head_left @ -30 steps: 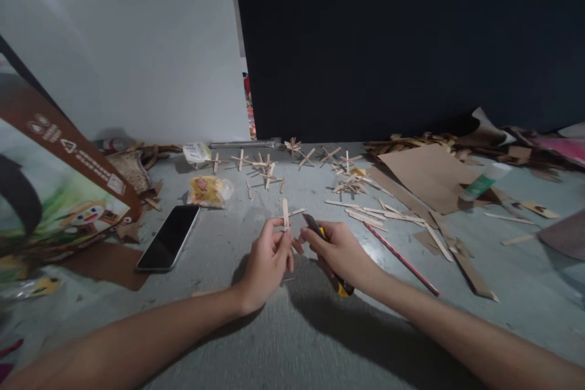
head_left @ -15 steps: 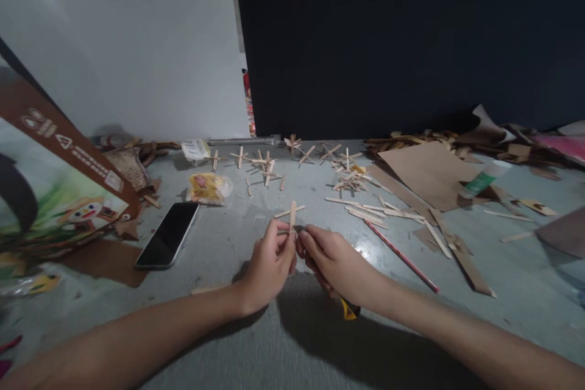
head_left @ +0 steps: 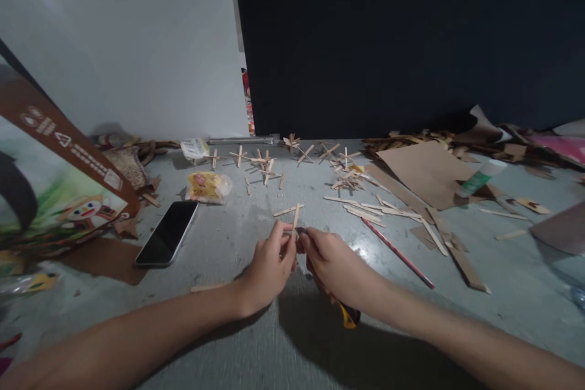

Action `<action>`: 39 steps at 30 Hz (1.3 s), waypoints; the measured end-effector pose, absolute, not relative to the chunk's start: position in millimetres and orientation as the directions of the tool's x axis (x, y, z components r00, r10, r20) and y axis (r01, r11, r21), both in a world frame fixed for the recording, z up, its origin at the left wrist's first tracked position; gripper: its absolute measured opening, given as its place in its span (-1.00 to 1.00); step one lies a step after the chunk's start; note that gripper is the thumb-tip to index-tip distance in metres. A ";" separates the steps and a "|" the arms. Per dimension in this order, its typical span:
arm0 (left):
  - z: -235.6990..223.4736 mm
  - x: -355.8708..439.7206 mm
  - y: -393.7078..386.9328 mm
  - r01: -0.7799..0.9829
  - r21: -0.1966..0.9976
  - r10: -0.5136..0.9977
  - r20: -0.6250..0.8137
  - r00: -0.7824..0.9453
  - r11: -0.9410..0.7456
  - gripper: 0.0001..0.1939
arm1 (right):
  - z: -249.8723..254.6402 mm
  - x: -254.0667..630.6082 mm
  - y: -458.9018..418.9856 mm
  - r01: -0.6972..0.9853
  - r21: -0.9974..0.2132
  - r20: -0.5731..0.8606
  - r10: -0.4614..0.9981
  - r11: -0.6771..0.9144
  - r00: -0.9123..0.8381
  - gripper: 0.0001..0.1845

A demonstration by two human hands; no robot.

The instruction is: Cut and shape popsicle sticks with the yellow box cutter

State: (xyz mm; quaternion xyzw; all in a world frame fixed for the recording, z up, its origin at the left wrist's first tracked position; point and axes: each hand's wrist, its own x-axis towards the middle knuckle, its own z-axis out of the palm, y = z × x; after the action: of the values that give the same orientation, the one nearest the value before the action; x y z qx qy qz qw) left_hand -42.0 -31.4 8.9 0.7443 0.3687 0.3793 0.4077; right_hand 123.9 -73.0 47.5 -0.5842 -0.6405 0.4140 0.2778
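My left hand [head_left: 270, 265] pinches a wooden craft stick [head_left: 296, 217] between thumb and fingers, the stick pointing up and leaning slightly right. Closed beside it is my right hand [head_left: 336, 262], wrapped round a utility knife [head_left: 350, 315] whose yellow-and-black handle end sticks out below the palm. The fingertips of both hands nearly meet at the lower part of the stick, and they hide where the blade is. Just beyond the fingers, another craft stick [head_left: 282, 211] lies on the grey table.
A phone [head_left: 168, 234] and a yellow packet [head_left: 208, 187] lie left, near a printed bag [head_left: 68, 177]. Sticks joined in crosses [head_left: 267, 167] stand at the back. To the right are loose sticks [head_left: 365, 210], a red pencil [head_left: 400, 254], cardboard [head_left: 423, 173] and a glue stick [head_left: 482, 178].
The held craft stick has turned and now leans to the right. Both hands stay close together in nearly the same place.
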 end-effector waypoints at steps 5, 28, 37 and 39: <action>10.2 -42.8 -30.1 0.223 0.888 0.847 0.268 0.458 -0.402 -0.85 | 47.7 125.6 -71.3 0.457 -0.886 -0.173 0.969 -0.075 -0.176 -0.73; 12.1 -44.4 -29.3 0.257 0.896 0.835 0.190 0.516 -0.362 -0.81 | 57.4 129.8 -67.7 0.514 -0.856 -0.198 0.954 -0.055 -0.226 -0.76; 12.3 -42.4 -29.5 0.234 0.934 0.845 0.114 0.523 -0.271 -0.55 | 57.7 128.6 -65.7 0.519 -0.850 -0.265 0.926 -0.092 -0.270 -0.73; 12.7 -43.2 -29.8 0.241 0.926 0.842 0.127 0.524 -0.290 -0.54 | 61.3 129.7 -65.8 0.522 -0.847 -0.279 0.920 -0.101 -0.275 -0.74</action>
State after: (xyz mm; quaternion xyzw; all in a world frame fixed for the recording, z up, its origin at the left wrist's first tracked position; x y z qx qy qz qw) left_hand -43.2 -29.8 12.7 0.7364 0.3678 0.3202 0.4689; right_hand 129.7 -65.8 61.3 -0.5654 -0.6377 0.4804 0.2072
